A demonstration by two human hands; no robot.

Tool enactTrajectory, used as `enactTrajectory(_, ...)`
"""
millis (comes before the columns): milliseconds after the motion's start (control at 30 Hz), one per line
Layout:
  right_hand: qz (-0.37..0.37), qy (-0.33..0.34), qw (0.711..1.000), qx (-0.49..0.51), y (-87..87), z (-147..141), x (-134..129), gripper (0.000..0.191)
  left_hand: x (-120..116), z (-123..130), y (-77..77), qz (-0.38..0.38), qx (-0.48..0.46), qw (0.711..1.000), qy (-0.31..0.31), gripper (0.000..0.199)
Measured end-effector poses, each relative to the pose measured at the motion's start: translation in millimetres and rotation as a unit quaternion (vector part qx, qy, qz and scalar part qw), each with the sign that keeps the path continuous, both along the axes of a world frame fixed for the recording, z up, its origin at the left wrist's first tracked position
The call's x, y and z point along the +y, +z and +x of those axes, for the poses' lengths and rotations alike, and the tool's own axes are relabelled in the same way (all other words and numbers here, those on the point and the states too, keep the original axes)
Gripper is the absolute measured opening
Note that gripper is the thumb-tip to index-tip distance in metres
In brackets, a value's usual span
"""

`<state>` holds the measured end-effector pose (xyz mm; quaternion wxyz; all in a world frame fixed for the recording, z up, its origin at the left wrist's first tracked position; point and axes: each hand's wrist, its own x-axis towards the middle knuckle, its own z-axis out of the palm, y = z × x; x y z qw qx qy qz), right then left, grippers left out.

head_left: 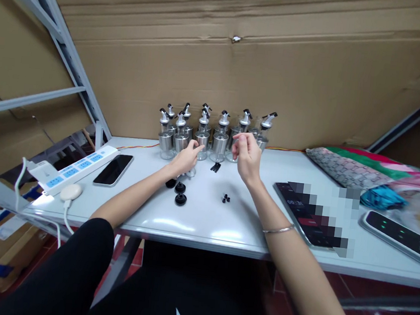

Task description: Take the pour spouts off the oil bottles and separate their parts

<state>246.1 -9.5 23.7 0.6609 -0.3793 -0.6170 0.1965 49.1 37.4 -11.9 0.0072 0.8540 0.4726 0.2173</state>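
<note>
My left hand (186,159) is low over the table with its fingers curled; what they hold, if anything, is hidden. Small clear parts (192,172) lie just beneath it, and round black stoppers (180,188) lie by its wrist. My right hand (248,158) is raised in front of the bottles, fingers bent in toward the thumb; I cannot make out anything in them. Several glass bottles with metal sleeves (219,146) and silver pour spouts with black flip levers stand behind both hands. Between the hands lie thin black levers (215,167) and tiny black caps (226,198).
On the left are a phone (113,170), a white power strip (80,168) and a round white charger (71,192). A larger phone (302,213), a black-topped device (401,237) and a colourful bag (375,171) occupy the right. Cardboard (219,72) walls the table's back.
</note>
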Motion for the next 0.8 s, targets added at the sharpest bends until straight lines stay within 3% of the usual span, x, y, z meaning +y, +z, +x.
enactTrajectory(133,-0.024,0.001,1.000,-0.005,0.7,1.8,0.8,0.038,1.3,-10.8,7.5,-0.056,-0.031,0.995,-0.072,0.042)
enactTrajectory(233,-0.039,0.016,0.998,-0.040,0.5,2.2,1.1,0.036,-11.7,-22.7,12.8,-0.109,-0.088,0.986,-0.095,0.044)
enactTrajectory(433,-0.078,0.048,0.966,-0.241,-3.4,-3.3,-1.4,0.023,-32.7,-57.1,11.3,-0.220,-0.148,0.962,-0.064,0.041)
enactTrajectory(567,-0.074,0.046,0.940,-0.329,-5.8,-8.4,-3.8,0.022,-28.2,-68.2,9.6,-0.312,-0.129,0.935,-0.106,0.055)
enactTrajectory(667,-0.069,0.050,0.934,-0.346,-6.9,-11.2,-4.6,0.023,-25.0,-61.6,2.3,-0.289,-0.092,0.944,-0.134,0.059)
enactTrajectory(800,-0.088,0.057,0.926,-0.362,-8.9,-14.6,-5.1,0.022,-23.1,-46.5,-11.9,-0.246,-0.150,0.952,-0.104,0.039)
